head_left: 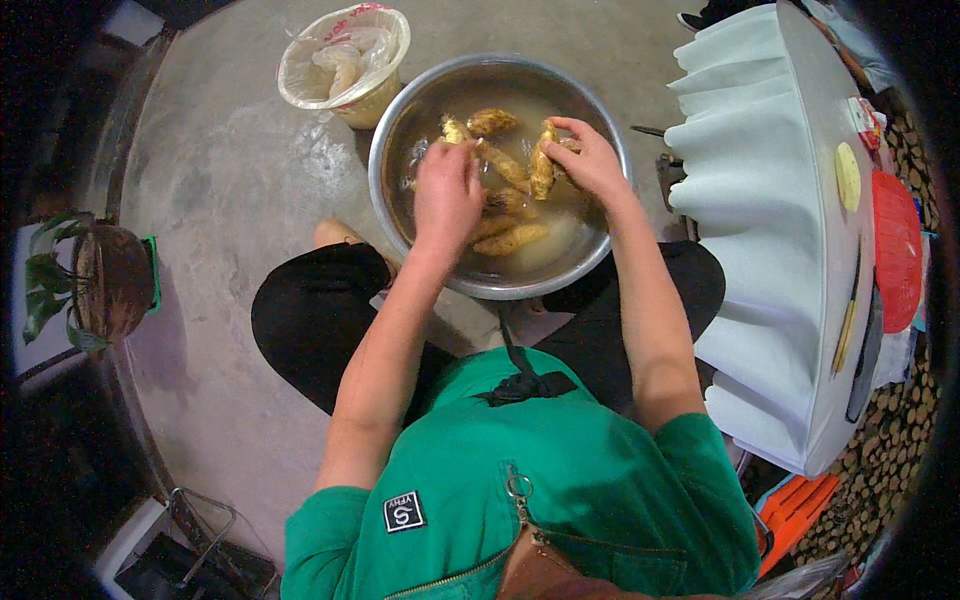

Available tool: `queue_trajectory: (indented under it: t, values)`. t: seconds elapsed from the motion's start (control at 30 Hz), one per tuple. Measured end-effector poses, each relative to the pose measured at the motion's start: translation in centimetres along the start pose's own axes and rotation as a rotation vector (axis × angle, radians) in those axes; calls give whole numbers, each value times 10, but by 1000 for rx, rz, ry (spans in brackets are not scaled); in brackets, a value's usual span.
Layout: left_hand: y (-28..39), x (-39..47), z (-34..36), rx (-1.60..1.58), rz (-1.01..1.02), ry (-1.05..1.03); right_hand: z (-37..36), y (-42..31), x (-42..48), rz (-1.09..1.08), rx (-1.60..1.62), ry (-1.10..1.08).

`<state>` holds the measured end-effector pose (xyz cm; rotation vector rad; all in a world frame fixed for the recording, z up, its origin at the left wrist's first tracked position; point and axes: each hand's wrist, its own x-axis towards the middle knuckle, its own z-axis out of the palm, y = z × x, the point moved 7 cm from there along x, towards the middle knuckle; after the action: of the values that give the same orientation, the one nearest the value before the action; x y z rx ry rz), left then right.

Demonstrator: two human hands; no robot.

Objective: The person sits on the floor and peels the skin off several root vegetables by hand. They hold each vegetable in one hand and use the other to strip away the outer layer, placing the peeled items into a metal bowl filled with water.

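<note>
A wide metal basin (386, 202) of cloudy water stands on the floor before me. My right hand (592, 161) grips an upright yellow-brown root vegetable (541, 176) between thumb and fingers, over the basin's right half. My left hand (450, 191) is over the left half, with its fingers curled and slightly blurred; whether they hold anything is hidden. Close to those fingers are a root with a bright yellow part (453, 130) and a long slanting root (506, 166). Another root (493, 121) lies farther back, and several more, including one root (511, 240), rest near the front.
Behind the basin's left side is a lined bucket (371, 101) with a plastic bag inside. To the right stands a table with a white cloth (739, 150), bearing a red plastic item (896, 251) and a knife (866, 352). A potted plant (112, 281) is at far left.
</note>
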<state>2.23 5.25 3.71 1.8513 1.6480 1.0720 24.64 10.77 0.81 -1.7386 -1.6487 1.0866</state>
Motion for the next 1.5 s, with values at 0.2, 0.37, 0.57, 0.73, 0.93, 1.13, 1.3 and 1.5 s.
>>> queue_trajectory:
  t: [0.2,0.37,0.57,0.73,0.93,1.13,1.3,1.5]
  values:
    - [22,-23,62,-1438,-864,-273,27,-26,-24,14,393,-279]
    - [-21,-21,71,-1571,-933,-364,6,-25,-21,-188,-126,25]
    - [-10,-19,65,-1763,-967,-444,36,-13,-39,-248,-744,-11]
    - [-21,-20,72,-1712,-1010,-319,9,-27,-36,-270,-301,132]
    - [-6,-19,66,-1659,-1089,-207,29,-93,-76,-553,-13,108]
    - [-14,-27,78,-1502,-930,-308,50,-82,-33,-562,-35,163]
    - [-7,-28,71,-1558,-925,-274,46,-90,-33,-571,-112,277]
    - [-23,-18,71,-1687,-878,-229,58,-103,-79,-657,49,173]
